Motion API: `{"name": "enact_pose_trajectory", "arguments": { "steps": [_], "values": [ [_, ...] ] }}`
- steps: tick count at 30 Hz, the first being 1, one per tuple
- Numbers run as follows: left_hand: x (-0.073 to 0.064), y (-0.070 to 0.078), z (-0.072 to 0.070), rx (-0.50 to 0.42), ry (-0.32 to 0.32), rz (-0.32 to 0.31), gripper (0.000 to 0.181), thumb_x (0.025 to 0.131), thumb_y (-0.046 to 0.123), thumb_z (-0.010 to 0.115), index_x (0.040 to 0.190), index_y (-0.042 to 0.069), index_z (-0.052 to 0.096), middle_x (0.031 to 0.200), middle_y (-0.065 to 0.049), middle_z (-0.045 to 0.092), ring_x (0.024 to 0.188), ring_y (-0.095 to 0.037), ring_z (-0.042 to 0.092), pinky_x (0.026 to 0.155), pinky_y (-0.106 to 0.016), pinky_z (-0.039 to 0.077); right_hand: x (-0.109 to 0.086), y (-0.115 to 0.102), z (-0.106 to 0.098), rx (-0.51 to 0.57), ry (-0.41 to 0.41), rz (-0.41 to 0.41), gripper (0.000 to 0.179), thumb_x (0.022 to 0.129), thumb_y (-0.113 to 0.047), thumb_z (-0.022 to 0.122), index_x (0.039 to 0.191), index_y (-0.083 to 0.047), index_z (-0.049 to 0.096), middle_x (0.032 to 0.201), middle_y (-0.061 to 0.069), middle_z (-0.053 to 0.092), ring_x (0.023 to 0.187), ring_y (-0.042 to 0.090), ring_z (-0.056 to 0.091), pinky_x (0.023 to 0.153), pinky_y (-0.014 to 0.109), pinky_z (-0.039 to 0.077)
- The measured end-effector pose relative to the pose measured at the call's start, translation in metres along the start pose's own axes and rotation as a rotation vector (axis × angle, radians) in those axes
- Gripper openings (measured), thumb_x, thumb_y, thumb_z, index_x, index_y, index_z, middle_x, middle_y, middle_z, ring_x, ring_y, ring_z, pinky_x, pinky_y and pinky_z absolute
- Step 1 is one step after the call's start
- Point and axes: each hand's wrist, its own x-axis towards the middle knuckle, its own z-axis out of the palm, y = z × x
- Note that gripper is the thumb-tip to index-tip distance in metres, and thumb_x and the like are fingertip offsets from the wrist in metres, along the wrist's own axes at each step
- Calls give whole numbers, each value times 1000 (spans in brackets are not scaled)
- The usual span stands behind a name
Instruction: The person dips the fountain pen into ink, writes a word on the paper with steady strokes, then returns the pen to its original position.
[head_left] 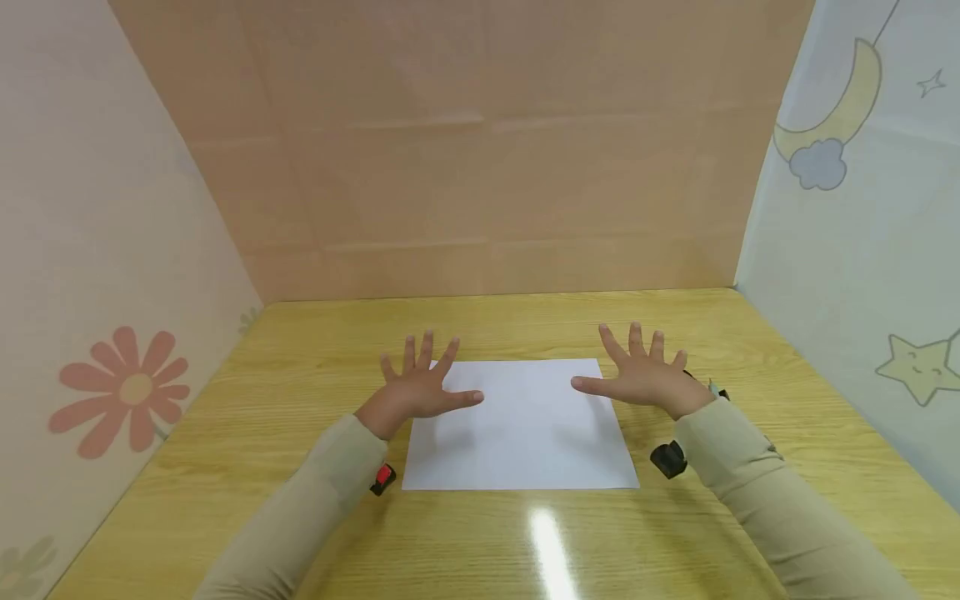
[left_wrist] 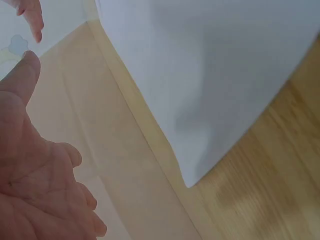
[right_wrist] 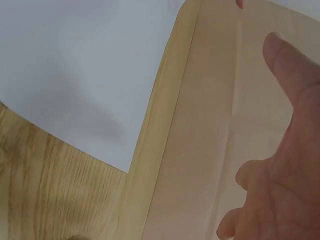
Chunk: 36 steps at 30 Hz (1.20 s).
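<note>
Both hands are released: left hand [head_left: 420, 390] and right hand [head_left: 643, 377] hold nothing, fingers spread, thumbs pointing toward each other. Each hand hovers near a far corner of the paper [head_left: 525, 433]; shadows fall on the sheet.

Paper position: flat on the table [head_left: 420, 550], between the forearms, far edge roughly parallel to the back panel [head_left: 480, 167].

Progress (judged): no fold, tear or mark is visible on the paper. Any handling of the sheet is either not begun or finished; the pictures do not settle which. Grasping the paper is not yet done at this moment.

Clearances: all four paper edges lie inside the table edges. Wood shows on every side of the sheet. Side walls stand well apart from both hands. Black parts [head_left: 669, 459] beside the sleeves [head_left: 757, 492] sit nearest the paper's sides; allow for them in sideways motion.
</note>
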Motion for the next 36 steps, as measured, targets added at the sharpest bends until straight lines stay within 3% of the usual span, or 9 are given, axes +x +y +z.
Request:
{"name": "enact_pose_trajectory", "arguments": {
  "steps": [10,21,26,31,36],
  "values": [
    [1,-17,7,-62,-15,39,105,74,78,46,149,27,-7,151,-11,-28,135,-36,-28,99,-65,-17,-14,27,2,61,45,69,112,75,-82,37,149,-11,-7,143,41,-14,127,63,-13,91,75,-9],
    [3,-38,23,-91,-30,59,113,73,73,54,150,14,-4,154,-15,-16,139,-39,-17,102,-67,-8,-29,53,12,113,88,73,111,82,-71,43,145,6,-7,136,49,-13,126,63,-13,91,75,-5],
    [5,-45,28,-145,-17,60,112,76,67,58,149,10,-4,154,-18,-14,139,-41,-15,103,-66,-5,-32,64,19,145,110,92,115,82,-71,44,142,11,-10,136,49,-14,125,63,-14,94,73,-5],
    [7,-49,29,-191,4,70,111,76,59,65,149,7,0,153,-21,-10,139,-42,-11,106,-64,1,-36,74,25,142,143,112,118,82,-70,45,137,21,-6,135,51,-8,124,65,-7,96,72,3],
    [9,-54,31,-292,-42,69,113,74,48,73,149,4,1,153,-22,-7,139,-42,-10,107,-62,4,-40,81,31,177,160,135,118,83,-68,46,133,27,-3,134,52,-4,122,66,-3,96,72,6]
  ]
}}
